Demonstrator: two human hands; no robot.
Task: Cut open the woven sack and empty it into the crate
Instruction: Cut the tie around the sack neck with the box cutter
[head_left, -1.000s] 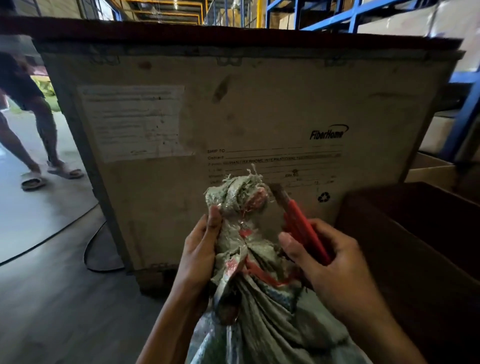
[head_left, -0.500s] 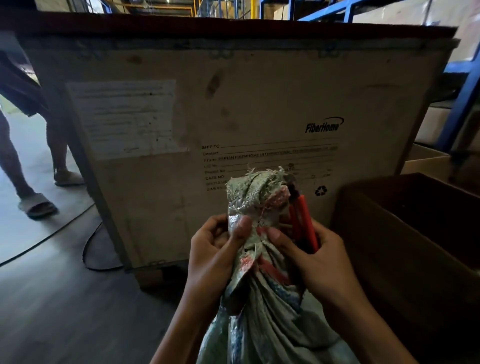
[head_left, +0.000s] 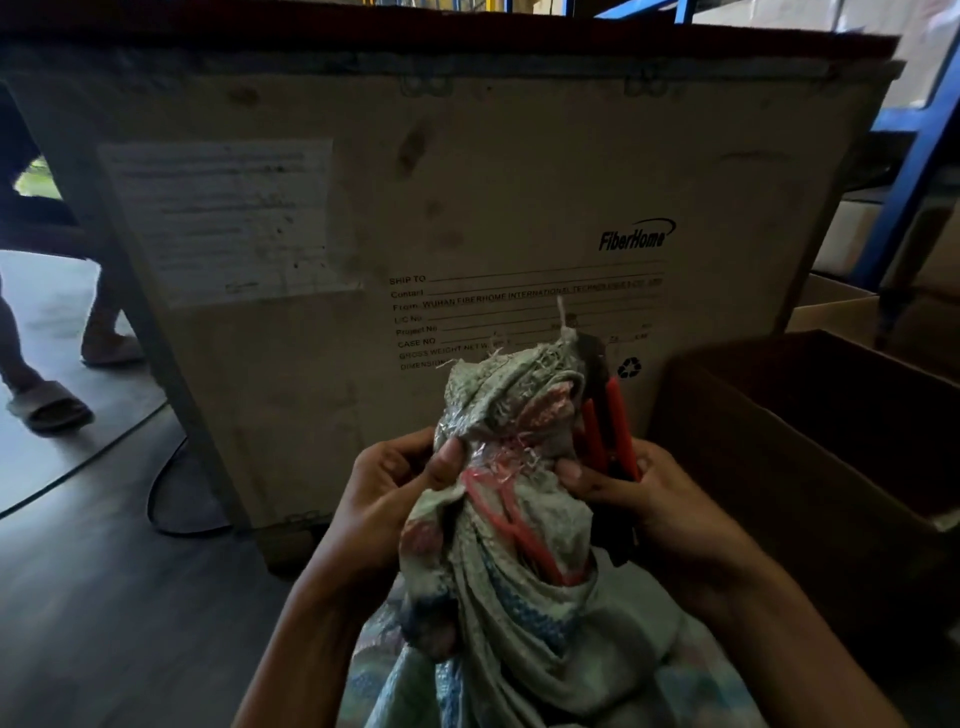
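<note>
Two hands, left (head_left: 384, 493) and right (head_left: 660, 512), pinch the sack (head_left: 540, 629) neck.

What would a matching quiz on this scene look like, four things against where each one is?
Things:
1. woven sack
2. red-handled cutters
3. red tie
4. brown box

Places:
A. held in the right hand
B. round the sack's neck
C. open-topped, on the right
D. neck gripped by the left hand

Pairs: 1-D, 2-A, 3-B, 4-C
</note>
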